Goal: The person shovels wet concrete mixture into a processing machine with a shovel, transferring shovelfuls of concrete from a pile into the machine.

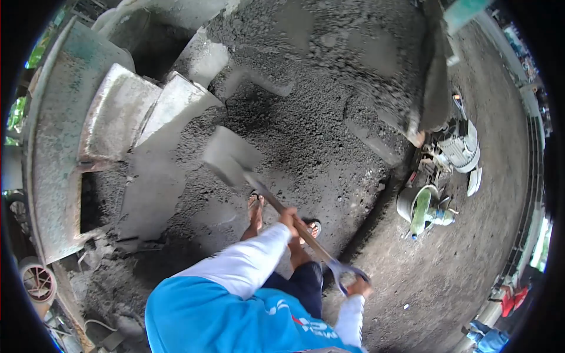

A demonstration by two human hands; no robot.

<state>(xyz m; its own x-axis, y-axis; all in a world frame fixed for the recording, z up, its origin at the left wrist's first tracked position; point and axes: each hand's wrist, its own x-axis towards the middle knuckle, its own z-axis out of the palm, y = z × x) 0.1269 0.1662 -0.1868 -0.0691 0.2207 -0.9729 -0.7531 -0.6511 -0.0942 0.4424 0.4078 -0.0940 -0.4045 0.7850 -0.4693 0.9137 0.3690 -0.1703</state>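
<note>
My left hand point(288, 219) is closed round the wooden shaft of a shovel point(315, 246), partway along it. Lower right, my right hand point(359, 287) grips the handle at the shovel's top end. The metal blade point(232, 156), blurred, points to the upper left over dark, gritty material point(294, 129). Whether the blade carries anything is hard to tell. My feet, in sandals, stand just below and right of the blade, on either side of the shaft.
Metal panels point(120, 112) stand at the left. A large heap point(353, 47) of gravelly material rises at the top. Right of a dark ledge are a motor point(459, 150) and a bucket point(415, 203) holding bottles. A spoked wheel point(38, 281) is at lower left.
</note>
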